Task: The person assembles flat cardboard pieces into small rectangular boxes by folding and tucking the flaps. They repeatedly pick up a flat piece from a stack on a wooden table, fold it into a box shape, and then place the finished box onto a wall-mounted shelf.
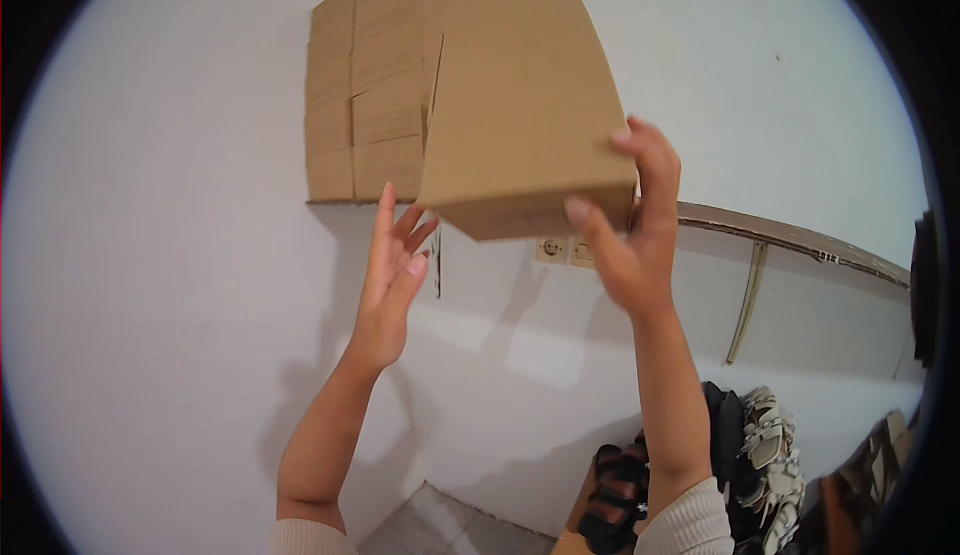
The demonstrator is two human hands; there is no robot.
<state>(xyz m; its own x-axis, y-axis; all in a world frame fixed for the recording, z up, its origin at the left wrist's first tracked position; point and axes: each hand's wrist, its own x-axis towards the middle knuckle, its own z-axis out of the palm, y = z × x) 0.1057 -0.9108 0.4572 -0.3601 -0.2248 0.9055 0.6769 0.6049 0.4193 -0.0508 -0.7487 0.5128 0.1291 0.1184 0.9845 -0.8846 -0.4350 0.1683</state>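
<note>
A brown cardboard box (525,95) is raised in front of me at shelf height, tilted so its broad plain face shows. My right hand (640,225) grips its lower right corner, thumb on the near end and fingers along the right side. Beside the lower left corner is my left hand (388,285), fingers stretched upward and apart; whether a fingertip touches the box I cannot tell. Behind and to the left, similar cardboard boxes (385,85) stand stacked in columns on the wall shelf, partly hidden by the raised box.
The narrow brown shelf (790,235) runs right along the white wall, held by a metal bracket (745,305). A wall socket (551,250) sits below the box. Lower right are black sandals (615,495), and pale buckled sandals (770,455) in a pile. Grey floor tiles (440,525) show at the bottom.
</note>
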